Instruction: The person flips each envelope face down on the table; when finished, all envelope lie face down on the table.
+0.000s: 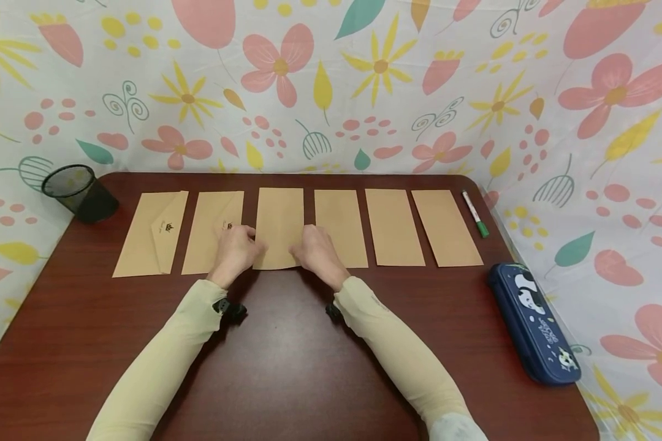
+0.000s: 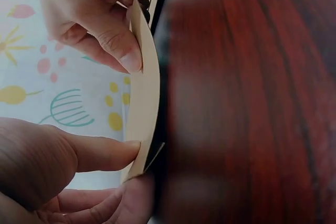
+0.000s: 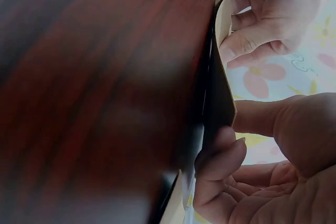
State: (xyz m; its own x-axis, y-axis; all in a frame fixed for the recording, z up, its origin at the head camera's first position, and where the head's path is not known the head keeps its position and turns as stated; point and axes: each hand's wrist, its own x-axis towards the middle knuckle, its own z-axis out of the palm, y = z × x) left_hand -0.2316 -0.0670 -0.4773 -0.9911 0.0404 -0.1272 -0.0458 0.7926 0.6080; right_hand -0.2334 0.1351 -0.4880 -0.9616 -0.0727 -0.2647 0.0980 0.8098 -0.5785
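Both hands are at the near edge of a brown kraft envelope, third from the left in a row. My left hand pinches its near left corner, thumb on top and fingers beneath. At the near right corner, my right hand pinches the paper the same way. In the left wrist view the envelope's near edge bows, lifted a little off the table. The right wrist view shows a dark gap under the raised paper. The held envelope's far end lies flat.
Two envelopes on the left, the leftmost and its neighbour, show flaps with a crown print. Plain envelopes lie to the right. A green-ended marker, a blue pencil case and a black mesh cup edge the table.
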